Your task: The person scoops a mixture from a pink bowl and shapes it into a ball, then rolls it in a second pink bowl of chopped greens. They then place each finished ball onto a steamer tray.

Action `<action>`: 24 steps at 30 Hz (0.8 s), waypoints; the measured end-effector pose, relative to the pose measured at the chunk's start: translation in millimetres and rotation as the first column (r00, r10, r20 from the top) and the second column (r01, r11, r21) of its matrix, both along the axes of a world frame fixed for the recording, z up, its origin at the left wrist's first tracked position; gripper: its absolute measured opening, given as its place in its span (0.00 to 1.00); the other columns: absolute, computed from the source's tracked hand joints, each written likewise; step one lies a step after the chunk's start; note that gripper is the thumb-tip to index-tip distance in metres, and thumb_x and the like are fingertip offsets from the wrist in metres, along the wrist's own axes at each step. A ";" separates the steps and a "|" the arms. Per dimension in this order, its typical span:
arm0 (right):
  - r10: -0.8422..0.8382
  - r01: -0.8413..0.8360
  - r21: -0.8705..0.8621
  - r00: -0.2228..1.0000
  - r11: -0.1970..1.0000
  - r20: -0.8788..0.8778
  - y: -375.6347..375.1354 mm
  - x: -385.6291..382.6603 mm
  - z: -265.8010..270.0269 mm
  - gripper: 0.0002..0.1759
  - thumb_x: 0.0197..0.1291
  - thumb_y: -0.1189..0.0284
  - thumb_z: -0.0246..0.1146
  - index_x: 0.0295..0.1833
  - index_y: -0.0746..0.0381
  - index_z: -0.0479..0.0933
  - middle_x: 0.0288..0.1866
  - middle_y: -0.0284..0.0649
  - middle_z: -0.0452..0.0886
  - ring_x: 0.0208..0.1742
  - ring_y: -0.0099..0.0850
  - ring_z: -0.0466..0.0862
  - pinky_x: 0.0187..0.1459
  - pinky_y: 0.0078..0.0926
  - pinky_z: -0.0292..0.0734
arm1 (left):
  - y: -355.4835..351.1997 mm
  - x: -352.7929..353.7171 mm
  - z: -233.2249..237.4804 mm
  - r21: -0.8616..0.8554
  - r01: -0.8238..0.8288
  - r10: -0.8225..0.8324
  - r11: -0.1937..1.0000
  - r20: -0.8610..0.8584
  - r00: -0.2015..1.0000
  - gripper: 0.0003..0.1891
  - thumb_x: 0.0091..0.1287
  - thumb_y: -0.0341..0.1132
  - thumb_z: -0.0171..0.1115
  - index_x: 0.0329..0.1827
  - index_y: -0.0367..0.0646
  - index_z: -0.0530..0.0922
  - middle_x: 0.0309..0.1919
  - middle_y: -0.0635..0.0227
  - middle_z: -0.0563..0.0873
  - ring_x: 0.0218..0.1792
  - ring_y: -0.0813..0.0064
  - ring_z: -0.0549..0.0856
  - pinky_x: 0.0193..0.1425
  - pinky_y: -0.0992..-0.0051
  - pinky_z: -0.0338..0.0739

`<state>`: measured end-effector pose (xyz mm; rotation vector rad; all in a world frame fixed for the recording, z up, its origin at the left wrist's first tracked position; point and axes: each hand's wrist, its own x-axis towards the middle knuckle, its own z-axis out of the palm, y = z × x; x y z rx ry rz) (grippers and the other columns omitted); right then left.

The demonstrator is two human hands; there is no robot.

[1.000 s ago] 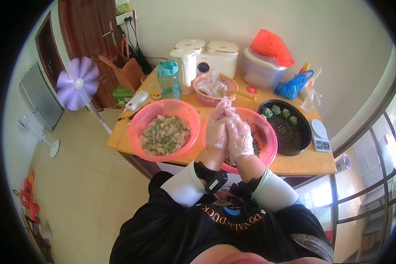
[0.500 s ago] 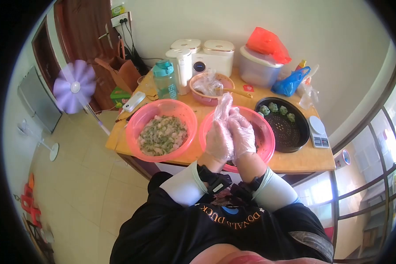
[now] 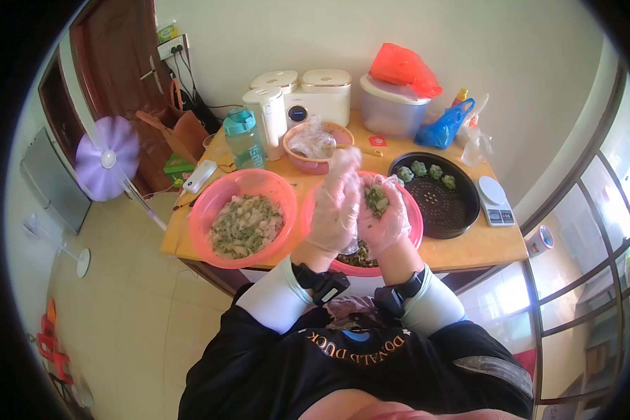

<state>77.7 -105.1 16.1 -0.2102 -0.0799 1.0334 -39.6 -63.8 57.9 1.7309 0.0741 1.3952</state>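
My right hand [image 3: 392, 225], in a clear plastic glove, cups a greenish dumpling-like ball [image 3: 376, 201] in its curled fingers. Beside it, my left hand [image 3: 334, 210], gloved the same way, is held upright with its fingers stretched and nothing visible in it. Both hands are over a pink basin [image 3: 414, 231] holding a dark chopped mixture [image 3: 358, 256]. To the left, a second pink basin [image 3: 197, 222] is filled with a pale and green chopped mixture [image 3: 246, 225]. Several similar greenish balls [image 3: 418, 169] lie along the far side of a round black perforated steamer tray [image 3: 441, 210].
A digital scale [image 3: 495, 199] stands right of the tray. Behind are a smaller bowl [image 3: 315, 166] with plastic film, a teal bottle [image 3: 245, 143], a white appliance [image 3: 325, 98], a lidded tub [image 3: 393, 115] and a blue bag [image 3: 446, 126]. A purple fan [image 3: 108, 159] stands left.
My hands, pressed together before, have parted slightly, and the greenish ball now shows in my right palm. The whole view has shifted a little.
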 end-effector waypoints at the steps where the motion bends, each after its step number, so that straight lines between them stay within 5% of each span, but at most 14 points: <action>1: 0.052 -0.053 0.033 0.998 0.998 0.018 -4.3 1.7 2.8 0.08 0.73 0.69 0.60 0.48 0.62 0.77 0.45 0.41 0.84 0.52 0.39 0.86 0.59 0.41 0.84 | 3.2 1.4 -3.5 -0.001 0.006 -0.006 1.000 0.001 1.000 0.29 0.80 0.45 0.54 0.73 0.30 0.70 0.71 0.47 0.77 0.73 0.57 0.75 0.78 0.59 0.65; 3: 0.103 -0.105 0.062 0.994 0.993 0.036 -6.9 5.6 1.3 0.08 0.73 0.68 0.60 0.48 0.62 0.77 0.45 0.41 0.84 0.51 0.39 0.86 0.59 0.41 0.83 | 9.8 6.0 -14.7 0.492 -0.121 0.169 0.862 -0.053 0.984 0.20 0.69 0.31 0.62 0.62 0.34 0.80 0.58 0.49 0.86 0.61 0.51 0.85 0.71 0.57 0.75; 5: 0.090 -0.095 0.127 0.995 0.987 0.050 -4.8 6.1 1.2 0.09 0.72 0.67 0.59 0.48 0.61 0.76 0.46 0.41 0.83 0.51 0.39 0.85 0.60 0.42 0.82 | -4.2 4.6 -10.2 0.464 -0.147 0.220 0.873 -0.106 0.970 0.20 0.61 0.29 0.66 0.57 0.34 0.84 0.53 0.52 0.88 0.56 0.46 0.86 0.71 0.55 0.75; 7: 0.106 -0.111 0.100 0.993 0.989 0.051 -8.7 4.3 1.0 0.09 0.72 0.67 0.59 0.49 0.61 0.75 0.46 0.42 0.82 0.50 0.40 0.84 0.60 0.43 0.82 | -6.6 6.0 -11.7 0.630 -0.144 0.286 0.763 -0.128 0.950 0.22 0.60 0.29 0.68 0.59 0.34 0.83 0.56 0.50 0.87 0.60 0.47 0.85 0.71 0.54 0.76; 14: 0.107 -0.094 0.181 0.992 0.979 -0.069 -8.9 5.8 -10.8 0.11 0.72 0.66 0.60 0.49 0.62 0.74 0.46 0.45 0.81 0.51 0.43 0.83 0.60 0.45 0.81 | -19.4 4.9 -13.2 0.651 -0.039 0.333 0.758 -0.335 0.882 0.29 0.63 0.39 0.64 0.67 0.33 0.78 0.67 0.46 0.80 0.70 0.42 0.75 0.80 0.49 0.62; 20: 0.067 -0.069 0.157 0.998 0.985 0.018 -16.3 12.6 -1.1 0.11 0.71 0.66 0.60 0.48 0.63 0.76 0.46 0.45 0.83 0.53 0.41 0.83 0.61 0.42 0.80 | 2.3 -6.3 -22.9 0.713 -0.088 0.288 0.695 -0.164 0.943 0.25 0.63 0.42 0.65 0.58 0.33 0.83 0.61 0.48 0.84 0.69 0.43 0.78 0.77 0.43 0.64; 24: 0.045 -0.045 0.155 0.999 0.987 0.006 -21.1 13.4 5.0 0.11 0.72 0.66 0.59 0.49 0.63 0.76 0.46 0.44 0.83 0.53 0.40 0.84 0.62 0.40 0.80 | -7.4 -8.0 -18.8 0.726 -0.028 0.328 0.688 -0.276 0.904 0.25 0.63 0.44 0.65 0.58 0.34 0.83 0.61 0.50 0.84 0.71 0.44 0.75 0.77 0.38 0.60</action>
